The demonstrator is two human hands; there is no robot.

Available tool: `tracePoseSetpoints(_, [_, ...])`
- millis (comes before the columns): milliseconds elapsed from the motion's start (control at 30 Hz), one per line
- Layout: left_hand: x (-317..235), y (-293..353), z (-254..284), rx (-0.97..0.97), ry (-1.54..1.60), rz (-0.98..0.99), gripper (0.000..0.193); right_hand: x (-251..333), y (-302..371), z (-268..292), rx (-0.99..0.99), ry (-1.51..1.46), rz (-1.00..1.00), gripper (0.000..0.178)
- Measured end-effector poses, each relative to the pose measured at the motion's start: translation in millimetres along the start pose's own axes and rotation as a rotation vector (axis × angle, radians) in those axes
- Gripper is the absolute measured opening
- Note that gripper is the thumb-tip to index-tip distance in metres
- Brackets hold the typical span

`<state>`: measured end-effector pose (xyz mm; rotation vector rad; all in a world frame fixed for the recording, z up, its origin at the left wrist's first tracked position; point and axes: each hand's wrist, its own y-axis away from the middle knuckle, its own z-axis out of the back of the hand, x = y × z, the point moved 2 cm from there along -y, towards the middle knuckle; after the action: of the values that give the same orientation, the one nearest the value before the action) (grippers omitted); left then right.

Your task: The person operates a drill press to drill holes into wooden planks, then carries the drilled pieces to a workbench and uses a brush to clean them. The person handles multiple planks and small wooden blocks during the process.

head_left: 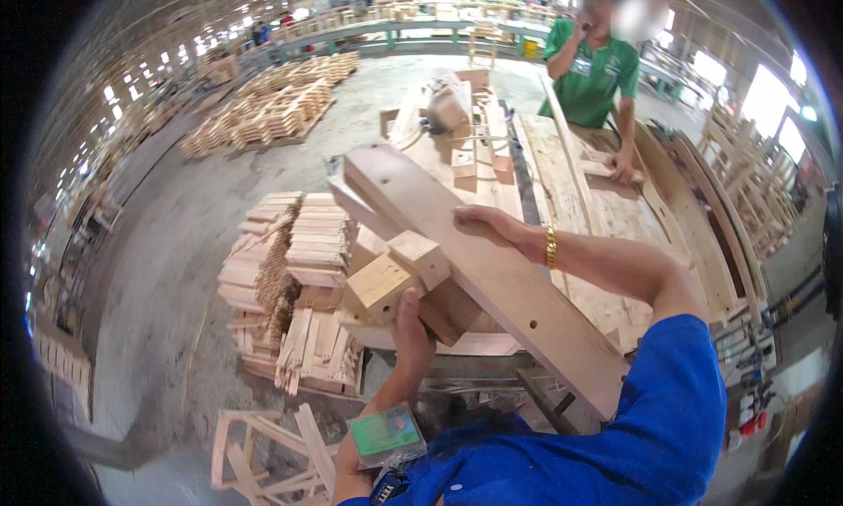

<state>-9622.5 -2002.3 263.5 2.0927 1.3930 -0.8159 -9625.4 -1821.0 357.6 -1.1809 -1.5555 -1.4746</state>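
A long, pale wooden board (505, 278) with a few drilled holes slants across the middle, its far end up to the left and its near end close to my body. My right hand (499, 225), with a gold band at the wrist, grips it along its upper edge. My left hand (411, 332) is closed around a squared wooden block (383, 287), thumb against its end. Another short block (420, 258) lies against the first and the board's left side. Whether these pieces are joined to the board is not clear. My left fingers are mostly hidden underneath.
Stacked wooden slats (255, 273) stand left of the bench (558, 177). A clamp-like fixture (465, 155) sits on the bench. Across it, a person in a green shirt (606, 76) rests one hand on wood. Wooden frames (272, 458) lie on the floor at lower left.
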Motion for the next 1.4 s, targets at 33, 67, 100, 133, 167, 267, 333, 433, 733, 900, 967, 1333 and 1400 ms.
tracePoseSetpoints(33, [-2.6, -7.5, -6.5, -0.016, -0.025, 0.039, 0.05, 4.8, -8.1, 7.9, 0.016, 0.009, -0.018, 0.043])
tracePoseSetpoints(67, [-7.3, -14.0, -7.7, -0.048, -0.053, 0.061, 0.05, 15.0, -15.5, 7.2, 0.056, 0.024, -0.037, 0.043])
tracePoseSetpoints(100, [-6.6, -23.4, -6.9, -0.026, -0.05, 0.066, 0.051, 22.4, -22.8, 8.0, 0.097, 0.036, -0.057, 0.042])
tracePoseSetpoints(133, [-4.4, -33.2, -5.5, -0.006, -0.048, 0.072, 0.052, 19.1, -39.4, 16.1, 0.031, 0.099, -0.014, 0.043])
tracePoseSetpoints(167, [-1.9, -42.6, -4.6, 0.0, -0.032, 0.067, 0.053, 26.0, -50.0, 24.0, 0.0, 0.211, -0.052, 0.044])
tracePoseSetpoints(267, [0.9, -54.2, -8.0, 0.025, -0.224, -0.051, 0.052, 32.1, -56.9, 45.5, -0.098, 0.598, -0.111, 0.048])
tracePoseSetpoints(333, [-5.6, -62.7, -2.7, 0.033, -0.366, -0.127, 0.054, 36.8, -49.4, 34.1, -0.136, 0.772, 0.016, 0.061])
tracePoseSetpoints(433, [-18.6, -70.4, 3.7, 0.065, -0.461, -0.126, 0.058, 31.9, -20.7, 23.5, -0.179, 0.855, 0.154, 0.089])
tracePoseSetpoints(733, [-36.7, -85.1, 44.2, -0.088, -0.637, -0.287, 0.055, 4.9, 34.2, -47.8, -0.184, 1.178, 0.097, 0.103])
tracePoseSetpoints(900, [-37.5, -77.6, 44.3, -0.122, -0.66, -0.391, 0.07, -10.9, 26.8, -39.5, -0.174, 1.24, 0.298, 0.089])
tracePoseSetpoints(967, [-41.0, -75.3, 50.1, -0.085, -0.712, -0.601, 0.078, -15.6, 31.0, -44.6, -0.277, 1.282, 0.496, 0.086])
tracePoseSetpoints(1333, [-38.4, -76.8, 55.3, -0.109, -0.638, -0.374, 0.083, -7.7, 9.6, -78.1, -0.14, 1.799, 0.538, 0.088])
tracePoseSetpoints(1400, [-40.9, -71.6, 49.3, -0.198, -0.478, -0.267, 0.076, -8.0, 10.3, -72.4, -0.105, 1.725, 0.552, 0.084])
